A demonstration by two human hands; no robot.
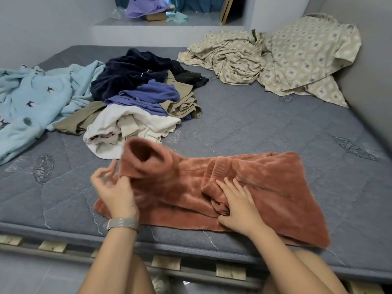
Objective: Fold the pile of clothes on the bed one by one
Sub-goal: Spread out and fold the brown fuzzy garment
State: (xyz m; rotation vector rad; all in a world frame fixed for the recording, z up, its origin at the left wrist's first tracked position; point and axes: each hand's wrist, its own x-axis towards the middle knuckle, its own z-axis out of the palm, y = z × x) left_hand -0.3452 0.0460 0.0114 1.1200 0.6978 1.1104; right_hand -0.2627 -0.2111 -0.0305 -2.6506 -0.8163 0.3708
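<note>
A rust-orange fuzzy sweater [265, 187] lies spread near the front edge of the grey mattress [254, 128]. My left hand [114, 189] pinches the base of its turtleneck collar, which stands raised and blurred above the bed. My right hand [237, 202] lies flat with straight fingers on a folded sleeve at the sweater's middle. Behind the sweater sits the pile of clothes [140, 98]: white, purple, navy, olive and black garments heaped together.
A light blue blanket [36, 98] with bird prints covers the left of the bed. A beige patterned sheet [286, 58] lies bunched at the back right by the wall. A ledge behind holds a purple cloth [144, 6]. My knees show below the bed edge.
</note>
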